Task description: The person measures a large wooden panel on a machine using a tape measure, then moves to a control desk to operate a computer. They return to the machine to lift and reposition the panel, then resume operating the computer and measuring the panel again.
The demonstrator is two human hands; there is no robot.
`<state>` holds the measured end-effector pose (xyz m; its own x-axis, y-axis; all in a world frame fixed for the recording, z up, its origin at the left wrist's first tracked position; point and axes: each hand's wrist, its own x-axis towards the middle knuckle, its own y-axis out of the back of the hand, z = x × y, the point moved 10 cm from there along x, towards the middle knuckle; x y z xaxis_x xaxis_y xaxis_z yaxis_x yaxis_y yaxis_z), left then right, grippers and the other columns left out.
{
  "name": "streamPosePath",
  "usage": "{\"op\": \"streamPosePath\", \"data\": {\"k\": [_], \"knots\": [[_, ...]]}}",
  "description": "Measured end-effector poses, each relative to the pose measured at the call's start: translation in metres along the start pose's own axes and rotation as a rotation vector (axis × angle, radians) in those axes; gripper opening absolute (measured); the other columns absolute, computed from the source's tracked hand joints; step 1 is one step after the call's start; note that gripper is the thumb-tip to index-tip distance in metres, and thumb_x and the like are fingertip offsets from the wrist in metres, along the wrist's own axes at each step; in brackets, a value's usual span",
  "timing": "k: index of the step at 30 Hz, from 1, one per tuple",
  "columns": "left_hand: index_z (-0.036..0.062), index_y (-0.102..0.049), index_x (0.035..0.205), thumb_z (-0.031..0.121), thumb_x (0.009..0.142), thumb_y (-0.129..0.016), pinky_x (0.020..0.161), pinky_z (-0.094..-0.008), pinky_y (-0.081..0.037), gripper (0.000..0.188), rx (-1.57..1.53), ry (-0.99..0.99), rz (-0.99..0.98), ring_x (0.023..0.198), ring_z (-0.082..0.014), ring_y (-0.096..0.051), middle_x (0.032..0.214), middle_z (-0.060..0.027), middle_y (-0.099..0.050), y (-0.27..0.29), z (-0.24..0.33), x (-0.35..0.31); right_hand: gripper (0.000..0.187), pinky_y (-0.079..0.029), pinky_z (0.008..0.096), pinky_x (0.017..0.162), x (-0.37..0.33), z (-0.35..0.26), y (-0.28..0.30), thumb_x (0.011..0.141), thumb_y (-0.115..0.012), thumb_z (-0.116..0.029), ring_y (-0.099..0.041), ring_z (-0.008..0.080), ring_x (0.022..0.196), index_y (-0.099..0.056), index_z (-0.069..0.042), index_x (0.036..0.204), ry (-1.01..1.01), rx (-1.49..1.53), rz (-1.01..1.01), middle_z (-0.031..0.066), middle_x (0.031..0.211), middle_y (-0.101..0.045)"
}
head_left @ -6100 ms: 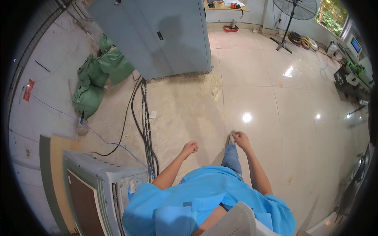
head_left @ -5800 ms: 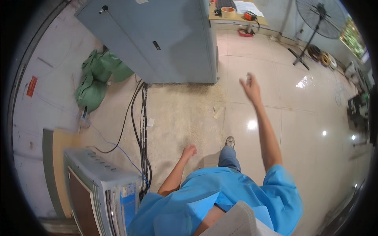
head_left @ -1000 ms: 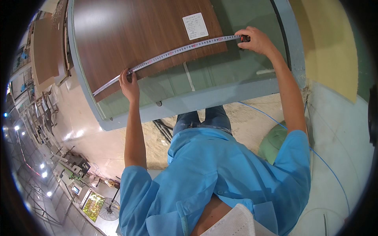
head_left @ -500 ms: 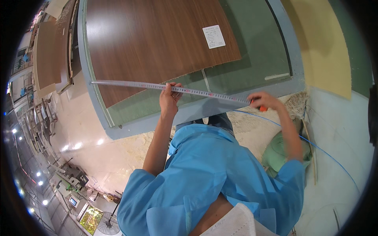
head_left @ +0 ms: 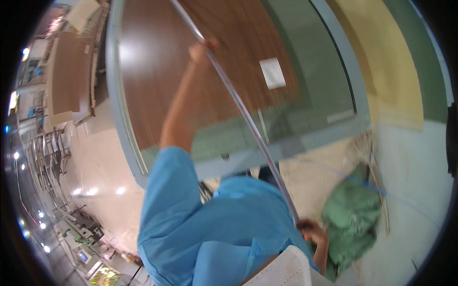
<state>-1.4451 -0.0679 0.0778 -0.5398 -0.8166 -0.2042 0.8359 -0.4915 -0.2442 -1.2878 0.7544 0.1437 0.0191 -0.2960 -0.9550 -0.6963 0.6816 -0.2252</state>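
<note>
At the upper left, brown boards [head_left: 72, 71] lie stacked beyond a strip of pale floor [head_left: 95, 157]. Next comes the blue-grey rim of the bench [head_left: 125, 128], its green top carrying a brown wood-grain panel [head_left: 157, 76]. In the upper middle, the left hand [head_left: 202, 49] is over this panel, blurred, its fingers [head_left: 210, 44] closed about the blade of the tape measure [head_left: 238, 103]. The blade slants from the top edge of the frame, across panel and bench rim, down to the lower right of centre. A white label [head_left: 272, 74] lies on the panel right of the blade. At the blade's lower end, near the blue shirt [head_left: 234, 224], the right hand [head_left: 314, 232] grips the tape's case, mostly hidden by the fingers. Beside it, at the lower right, slumps a green sack [head_left: 353, 219]; above, a yellow sheet [head_left: 396, 71] fills the upper right.
</note>
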Motion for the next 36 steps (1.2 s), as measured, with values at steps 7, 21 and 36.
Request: {"op": "streamPosePath", "data": {"k": [7, 21, 36], "knots": [[0.0041, -0.066, 0.092, 0.028, 0.108, -0.046, 0.066, -0.0347, -0.053, 0.035, 0.204, 0.259, -0.372, 0.077, -0.0197, -0.067, 0.085, -0.0103, -0.070, -0.132, -0.061, -0.173, 0.037, -0.046, 0.0243, 0.073, 0.080, -0.165, -0.063, 0.091, -0.072, -0.015, -0.055, 0.0072, 0.082, -0.063, -0.002, 0.125, 0.513, -0.099, 0.066, -0.0013, 0.092, -0.060], [-0.0023, -0.068, 0.101, 0.025, 0.102, -0.056, 0.076, -0.0438, -0.054, 0.030, 0.345, 0.016, 0.054, 0.086, -0.0321, -0.071, 0.090, -0.0181, -0.072, -0.133, 0.006, 0.064, 0.052, -0.051, 0.0316, 0.089, 0.088, -0.099, -0.048, 0.085, -0.074, -0.014, -0.065, 0.0152, 0.098, -0.060, 0.002, 0.132, 0.496, -0.009, 0.122, 0.0077, 0.110, -0.068], [0.0126, -0.047, 0.147, 0.034, 0.098, -0.056, 0.125, -0.0478, -0.020, 0.054, 1.389, -0.414, 0.006, 0.150, -0.0292, -0.032, 0.158, -0.0063, -0.042, -0.046, -0.027, -0.084, 0.044, -0.050, 0.0346, 0.043, 0.244, -0.730, -0.220, 0.091, -0.071, -0.050, -0.063, 0.0190, 0.053, -0.057, -0.010, 0.096, 0.780, -0.006, -0.172, 0.0062, 0.068, -0.060]]}}
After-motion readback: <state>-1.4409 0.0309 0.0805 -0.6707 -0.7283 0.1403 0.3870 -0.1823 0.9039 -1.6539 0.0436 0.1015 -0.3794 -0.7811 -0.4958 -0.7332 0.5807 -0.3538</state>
